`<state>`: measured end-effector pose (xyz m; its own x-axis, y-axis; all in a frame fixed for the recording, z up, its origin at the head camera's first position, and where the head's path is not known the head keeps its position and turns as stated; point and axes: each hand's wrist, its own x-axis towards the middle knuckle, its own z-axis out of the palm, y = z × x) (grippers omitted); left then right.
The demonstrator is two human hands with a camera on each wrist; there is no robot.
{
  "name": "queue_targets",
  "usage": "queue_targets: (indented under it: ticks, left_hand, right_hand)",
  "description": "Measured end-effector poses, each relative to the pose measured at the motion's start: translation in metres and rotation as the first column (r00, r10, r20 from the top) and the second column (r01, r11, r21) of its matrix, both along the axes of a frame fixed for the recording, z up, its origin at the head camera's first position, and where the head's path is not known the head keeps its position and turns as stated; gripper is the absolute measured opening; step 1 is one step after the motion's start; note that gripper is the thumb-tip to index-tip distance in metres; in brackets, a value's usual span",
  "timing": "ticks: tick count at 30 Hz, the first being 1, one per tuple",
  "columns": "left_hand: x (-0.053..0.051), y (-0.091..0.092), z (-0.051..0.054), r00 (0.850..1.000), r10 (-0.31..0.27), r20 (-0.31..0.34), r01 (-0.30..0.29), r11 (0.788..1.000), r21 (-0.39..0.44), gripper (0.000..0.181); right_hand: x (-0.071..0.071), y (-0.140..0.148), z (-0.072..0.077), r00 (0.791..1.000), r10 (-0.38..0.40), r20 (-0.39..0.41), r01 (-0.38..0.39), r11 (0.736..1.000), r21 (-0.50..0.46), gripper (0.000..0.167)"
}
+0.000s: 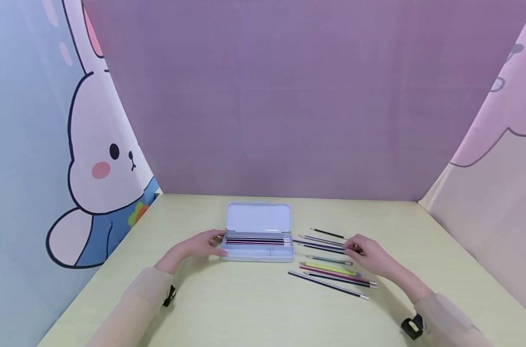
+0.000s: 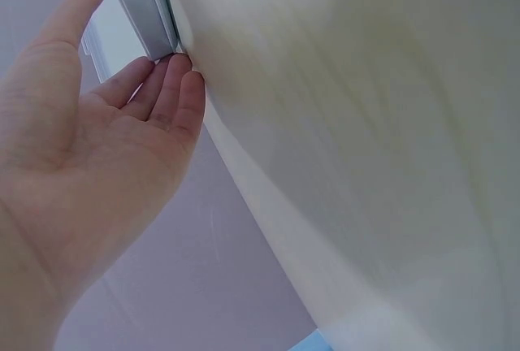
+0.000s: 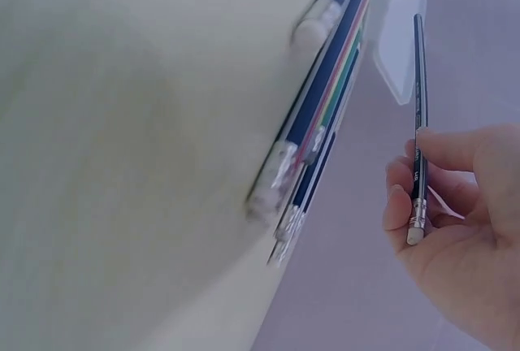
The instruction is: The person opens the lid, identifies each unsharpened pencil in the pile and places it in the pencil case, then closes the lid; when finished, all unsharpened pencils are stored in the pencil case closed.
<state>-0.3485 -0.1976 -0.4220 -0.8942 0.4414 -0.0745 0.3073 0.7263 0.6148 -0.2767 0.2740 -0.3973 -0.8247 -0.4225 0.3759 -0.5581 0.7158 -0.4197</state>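
A pale blue pencil case (image 1: 245,259) lies with its lid (image 1: 258,217) raised. Several dark and red pencils (image 1: 256,241) lie side by side in its rear compartment; its front part has a small divider. My left hand (image 1: 204,244) holds the case's left end, thumb and fingers spread around it; the left wrist view shows the fingertips against the case's end wall (image 2: 146,10). Between thumb and fingers my right hand (image 1: 369,254) pinches a dark pencil (image 3: 419,83) near its white eraser, its other end directed towards the case.
Loose pencils lie right of the case, among them a yellow one (image 1: 330,269), a green one (image 1: 329,260), and a dark one (image 1: 328,285) nearest the front. Another dark pencil (image 1: 329,233) lies farthest back. A purple backdrop (image 1: 289,120) rises behind the table (image 1: 228,308).
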Motion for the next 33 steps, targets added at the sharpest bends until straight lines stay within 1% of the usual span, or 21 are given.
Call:
queue_targets:
  ticks: [9, 12, 17, 25, 28, 33]
  left_hand:
    - [-0.001, 0.001, -0.002, 1.0, -0.017, 0.005, 0.017, 1.0, 0.017, 0.081]
    - [-0.002, 0.001, -0.002, 1.0, -0.022, 0.006, 0.022, 1.0, 0.015, 0.081]
    - [-0.001, 0.001, -0.002, 1.0, -0.012, 0.012, 0.011, 1.0, 0.02, 0.08]
    - [0.003, 0.005, -0.001, 1.0, -0.011, 0.013, 0.01, 1.0, 0.025, 0.079]
    - [0.003, 0.006, -0.001, 1.0, -0.007, 0.011, 0.007, 1.0, 0.022, 0.079]
    - [0.001, 0.005, 0.001, 1.0, -0.021, -0.002, 0.021, 1.0, 0.014, 0.079]
  right_hand:
    - [-0.009, -0.015, 0.002, 0.999, -0.017, 0.05, 0.017, 1.0, -0.005, 0.003]
    - [-0.012, -0.02, 0.002, 0.999, -0.013, 0.034, 0.013, 1.0, -0.005, 0.004]
    - [-0.018, -0.03, 0.005, 1.0, 0.008, 0.002, -0.008, 1.0, -0.008, 0.004]
    - [-0.026, -0.043, 0.009, 0.999, 0.034, 0.006, -0.034, 0.999, -0.036, 0.005]
    - [-0.029, -0.049, 0.011, 0.999, 0.04, 0.011, -0.04, 0.998, -0.038, 0.004]
    - [-0.036, -0.059, 0.012, 0.999, 0.048, 0.01, -0.048, 0.998, -0.045, 0.004]
